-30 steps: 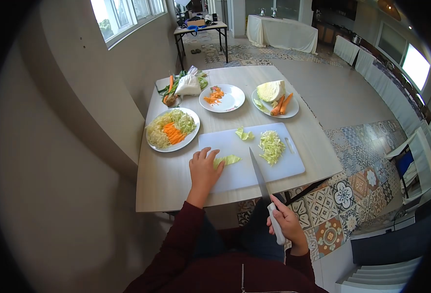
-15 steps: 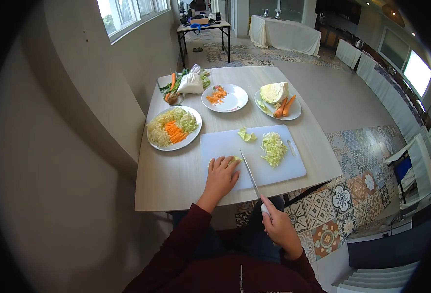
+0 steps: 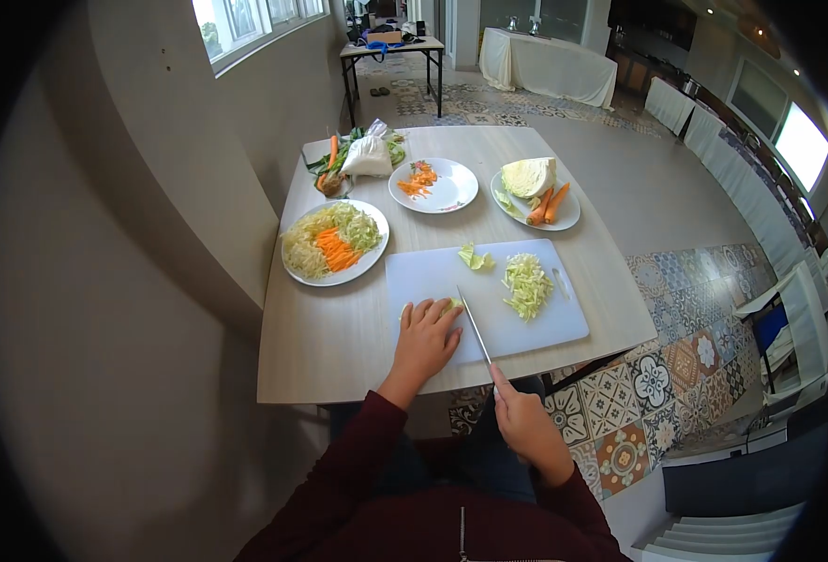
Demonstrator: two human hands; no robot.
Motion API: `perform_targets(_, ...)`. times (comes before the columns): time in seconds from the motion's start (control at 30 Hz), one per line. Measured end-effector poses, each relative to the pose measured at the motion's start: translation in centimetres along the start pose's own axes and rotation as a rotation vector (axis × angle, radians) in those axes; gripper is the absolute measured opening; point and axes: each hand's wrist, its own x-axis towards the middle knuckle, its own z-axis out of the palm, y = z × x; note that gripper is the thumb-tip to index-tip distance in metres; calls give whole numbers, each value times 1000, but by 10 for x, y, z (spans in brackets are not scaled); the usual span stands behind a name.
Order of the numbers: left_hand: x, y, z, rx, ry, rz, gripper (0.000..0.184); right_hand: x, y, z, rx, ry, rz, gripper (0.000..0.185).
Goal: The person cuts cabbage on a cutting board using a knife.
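Observation:
My left hand (image 3: 423, 339) presses its fingers down on a piece of cabbage (image 3: 453, 304), mostly hidden beneath them, on the white cutting board (image 3: 418, 270). A knife (image 3: 476, 326) is held by its handle in my closed right hand (image 3: 528, 423) at the table's front edge. Its blade points away from me over the board, close beside the cabbage and my left fingertips. To the right on the board lies a heap of shredded cabbage (image 3: 528, 287). A few loose cabbage leaf pieces (image 3: 475, 257) sit near the board's far edge.
Behind the board stand a plate (image 3: 376, 262) of shredded vegetables, a plate (image 3: 456, 195) with carrot bits, and a plate (image 3: 568, 217) holding a cabbage chunk (image 3: 528, 177) and carrots (image 3: 551, 204). A white plastic bag (image 3: 367, 156) rests among vegetables at the far left. A wall (image 3: 179, 234) flanks the left side.
The knife and my right hand have shifted slightly left, bringing the blade closer to the cabbage under my left hand. My left hand stays in place.

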Motion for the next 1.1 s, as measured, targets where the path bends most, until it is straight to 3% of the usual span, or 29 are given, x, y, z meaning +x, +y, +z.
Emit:
perform_targets(0.2, -1, 0, 0, 8, -5, 5, 38, 24, 2, 13, -23, 21, 4, 53)
perform_targets(0.67, -1, 0, 0, -12, 41, -16, 38, -14, -1, -15, 59, 50, 37, 45)
perform_targets(0.77, 0, 0, -3, -33, 1, -24, 39, -8, 10, -2, 89, 135, -59, 43)
perform_targets(1.1, 0, 0, -3, -31, -8, -17, 38, -1, -5, -7, 109, 91, 16, 46)
